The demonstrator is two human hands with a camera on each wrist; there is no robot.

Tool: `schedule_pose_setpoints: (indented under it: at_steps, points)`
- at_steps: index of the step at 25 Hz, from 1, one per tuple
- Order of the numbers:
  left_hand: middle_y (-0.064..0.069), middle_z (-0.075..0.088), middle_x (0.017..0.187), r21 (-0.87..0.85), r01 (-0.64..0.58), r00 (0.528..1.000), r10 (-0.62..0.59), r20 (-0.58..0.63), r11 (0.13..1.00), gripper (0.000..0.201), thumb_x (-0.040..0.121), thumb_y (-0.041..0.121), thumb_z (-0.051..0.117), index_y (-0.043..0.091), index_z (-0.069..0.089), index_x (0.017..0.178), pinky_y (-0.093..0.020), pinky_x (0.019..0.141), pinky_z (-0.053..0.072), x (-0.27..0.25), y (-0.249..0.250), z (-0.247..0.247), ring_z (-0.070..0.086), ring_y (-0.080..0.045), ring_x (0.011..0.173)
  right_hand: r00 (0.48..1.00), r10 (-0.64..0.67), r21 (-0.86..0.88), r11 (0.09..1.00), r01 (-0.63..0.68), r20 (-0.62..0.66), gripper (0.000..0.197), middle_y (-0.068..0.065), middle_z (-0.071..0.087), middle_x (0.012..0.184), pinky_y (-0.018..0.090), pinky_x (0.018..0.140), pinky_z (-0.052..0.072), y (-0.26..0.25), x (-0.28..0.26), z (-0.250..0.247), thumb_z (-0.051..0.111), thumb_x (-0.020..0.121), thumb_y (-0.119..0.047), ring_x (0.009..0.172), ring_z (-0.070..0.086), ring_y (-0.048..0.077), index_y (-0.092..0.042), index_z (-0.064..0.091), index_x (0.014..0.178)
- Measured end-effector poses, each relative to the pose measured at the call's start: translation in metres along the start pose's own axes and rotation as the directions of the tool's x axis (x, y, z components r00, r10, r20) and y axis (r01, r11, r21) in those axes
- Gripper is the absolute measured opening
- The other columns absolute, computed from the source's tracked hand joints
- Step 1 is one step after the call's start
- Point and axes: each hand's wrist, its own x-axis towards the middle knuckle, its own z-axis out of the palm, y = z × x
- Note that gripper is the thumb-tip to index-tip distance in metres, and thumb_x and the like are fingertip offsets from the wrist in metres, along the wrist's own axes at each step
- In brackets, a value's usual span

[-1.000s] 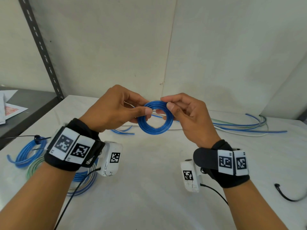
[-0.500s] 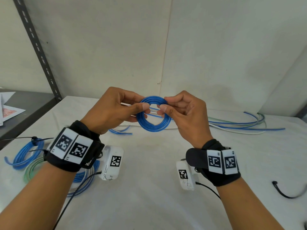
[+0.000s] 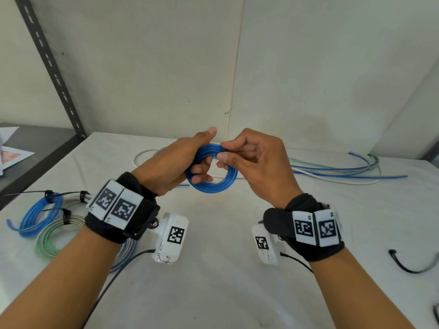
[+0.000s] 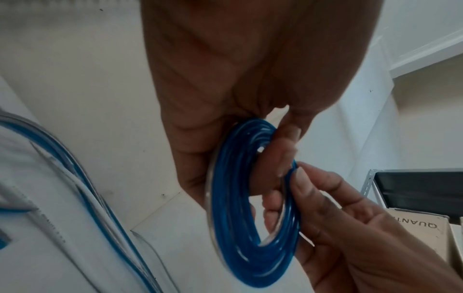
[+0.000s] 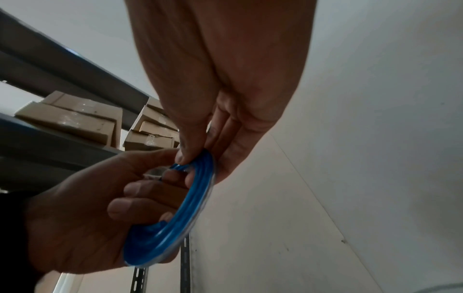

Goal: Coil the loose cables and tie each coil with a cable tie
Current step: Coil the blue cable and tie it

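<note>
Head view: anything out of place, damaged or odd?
Nothing stands out. Both hands hold the blue coil above the table; tied coils lie at left, loose cables at right, a black cable tie near the right edge.

small blue cable coil upright above the table, untied

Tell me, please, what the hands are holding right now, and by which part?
Both hold the blue cable coil. The left hand grips its left side, fingers through the ring; the right hand pinches the top of the ring.
</note>
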Motion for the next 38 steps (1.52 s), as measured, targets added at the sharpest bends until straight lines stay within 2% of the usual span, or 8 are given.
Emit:
schedule_pose_setpoints:
  at_steps: [7, 16, 19, 23, 25, 28, 34, 38]
  points:
    - [-0.001, 0.031, 0.060, -0.069, -0.056, 0.988, 0.045, -0.147, 0.996, 0.033, 0.103, 0.027, 0.045, 0.011, 0.048, 0.074, -0.033, 0.060, 0.043, 0.004, -0.008, 0.029, 0.026, -0.010, 0.039, 0.998, 0.047, 0.012, 0.999, -0.046, -0.045, 0.013, 0.012, 0.077, 0.086, 0.044, 0.078, 0.062, 0.002, -0.009, -0.012, 0.075, 0.085, 0.003, 0.079, 0.076, 0.028, -0.008, 0.068, 0.088]
    - [0.004, 0.022, 0.056, -0.209, 0.088, 0.994, -0.072, 0.086, 0.974, 0.035, 0.099, 0.026, 0.046, 0.017, 0.041, 0.066, -0.030, 0.052, 0.034, 0.001, -0.039, 0.109, 0.017, -0.012, 0.042, 0.933, 0.359, -0.200, 0.916, -0.347, 0.027, 0.004, 0.016, 0.075, 0.086, 0.040, 0.074, 0.062, -0.020, -0.065, -0.085, 0.070, 0.091, -0.002, 0.077, 0.074, 0.025, 0.000, 0.067, 0.094]
    - [0.003, 0.025, 0.056, -0.199, 0.123, 0.987, -0.098, 0.131, 0.972, 0.031, 0.098, 0.027, 0.050, 0.014, 0.043, 0.070, -0.030, 0.052, 0.035, -0.005, -0.047, 0.133, 0.019, -0.013, 0.041, 0.843, 0.536, -0.500, 0.744, -0.443, 0.051, 0.011, 0.008, 0.075, 0.083, 0.031, 0.066, 0.059, -0.027, -0.090, -0.126, 0.063, 0.093, 0.002, 0.072, 0.070, 0.020, -0.006, 0.070, 0.096]
    - [0.005, 0.026, 0.052, -0.222, 0.140, 0.981, -0.105, 0.163, 0.965, 0.032, 0.098, 0.027, 0.050, 0.014, 0.044, 0.069, -0.031, 0.053, 0.035, -0.013, -0.056, 0.147, 0.020, -0.012, 0.041, 0.585, 0.811, -0.822, 0.343, -0.454, 0.015, 0.009, 0.002, 0.072, 0.081, 0.026, 0.061, 0.054, -0.024, -0.136, -0.147, 0.076, 0.088, -0.022, 0.067, 0.067, 0.016, -0.015, 0.070, 0.092]
    - [0.005, 0.024, 0.053, -0.254, 0.154, 0.978, -0.110, 0.177, 0.955, 0.033, 0.098, 0.027, 0.050, 0.015, 0.043, 0.069, -0.031, 0.053, 0.034, -0.015, -0.060, 0.150, 0.019, -0.012, 0.041, 0.597, 0.793, -0.815, 0.263, -0.516, -0.122, 0.019, 0.003, 0.071, 0.081, 0.024, 0.060, 0.052, -0.012, -0.146, -0.152, 0.076, 0.088, -0.032, 0.063, 0.066, 0.015, -0.015, 0.069, 0.087]
    - [0.005, 0.022, 0.052, -0.254, 0.169, 0.974, -0.123, 0.190, 0.952, 0.034, 0.099, 0.028, 0.049, 0.015, 0.042, 0.069, -0.031, 0.054, 0.035, -0.019, -0.068, 0.151, 0.019, -0.012, 0.041, 0.633, 0.728, -0.803, 0.198, -0.562, -0.263, 0.013, 0.004, 0.067, 0.092, 0.022, 0.060, 0.048, 0.001, -0.151, -0.166, 0.076, 0.088, -0.024, 0.071, 0.064, 0.019, -0.016, 0.067, 0.087]
    - [0.007, 0.021, 0.048, -0.305, 0.208, 0.963, -0.139, 0.231, 0.929, 0.039, 0.100, 0.029, 0.047, 0.014, 0.039, 0.064, -0.029, 0.053, 0.035, -0.023, -0.076, 0.151, 0.016, -0.011, 0.040, 0.561, 0.660, -0.821, -0.154, -0.550, -0.500, 0.042, 0.013, 0.056, 0.130, 0.038, 0.096, 0.049, 0.018, -0.171, -0.209, 0.075, 0.087, -0.023, 0.118, 0.056, 0.032, -0.012, 0.057, 0.124]
    - [0.007, 0.020, 0.048, -0.313, 0.218, 0.956, -0.138, 0.257, 0.924, 0.039, 0.100, 0.029, 0.046, 0.014, 0.039, 0.065, -0.028, 0.051, 0.036, -0.024, -0.078, 0.152, 0.015, -0.010, 0.039, 0.528, 0.599, -0.736, -0.159, -0.658, -0.602, 0.037, 0.014, 0.064, 0.122, 0.035, 0.089, 0.053, 0.027, -0.180, -0.221, 0.075, 0.087, -0.031, 0.109, 0.062, 0.031, -0.010, 0.065, 0.116]
